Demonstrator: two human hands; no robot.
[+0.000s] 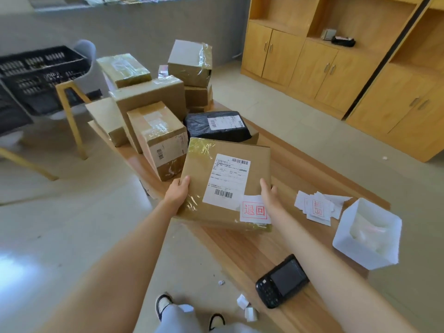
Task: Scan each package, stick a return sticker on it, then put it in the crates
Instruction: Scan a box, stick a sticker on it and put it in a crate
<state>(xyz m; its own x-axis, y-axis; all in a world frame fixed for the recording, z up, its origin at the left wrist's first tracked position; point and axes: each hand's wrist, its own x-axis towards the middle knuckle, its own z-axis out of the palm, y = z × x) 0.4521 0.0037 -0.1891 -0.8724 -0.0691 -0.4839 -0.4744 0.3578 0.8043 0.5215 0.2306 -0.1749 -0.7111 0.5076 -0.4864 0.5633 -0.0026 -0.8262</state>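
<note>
A flat cardboard package [257,162] is lifted a little above the wooden table [240,251], tilted toward me. It carries a white shipping label [227,181] and a white return sticker [254,210] with red characters at its near right corner. My left hand [177,191] grips its left edge, thumb on top. My right hand [268,191] grips its right edge beside the sticker. The black handheld scanner [282,281] lies on the table near me. A loose pile of return stickers [318,207] lies to the right.
Several taped cardboard boxes [153,97] and a black bagged parcel [216,126] crowd the table's far end. A black crate [40,73] sits on a chair at the left. A white open box [367,236] stands at the right. Wooden cabinets [336,68] line the right wall.
</note>
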